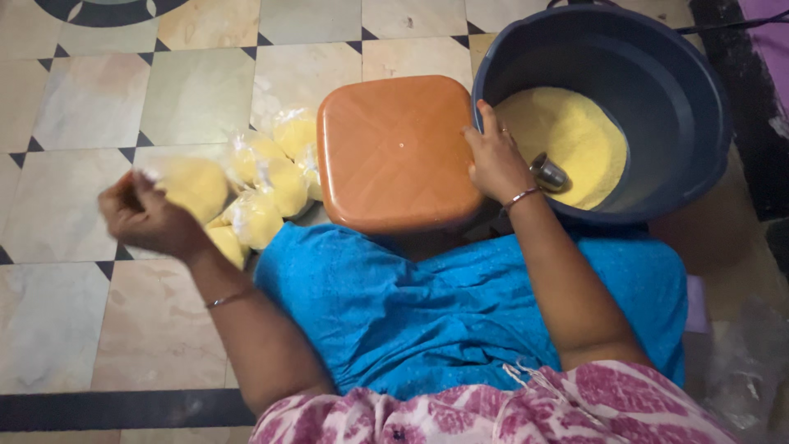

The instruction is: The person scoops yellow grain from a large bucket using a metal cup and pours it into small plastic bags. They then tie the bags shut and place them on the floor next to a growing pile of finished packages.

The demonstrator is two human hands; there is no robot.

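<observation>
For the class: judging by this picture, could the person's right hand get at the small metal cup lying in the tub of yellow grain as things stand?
Probably yes. The right hand rests on the orange stool's edge, right beside the dark tub. The metal cup lies on the yellow grain just past the rim, uncovered, with nothing between them.

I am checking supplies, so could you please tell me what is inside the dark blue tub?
The dark blue tub holds yellow grain with a small metal cup on it; anything under the grain is hidden.
</observation>
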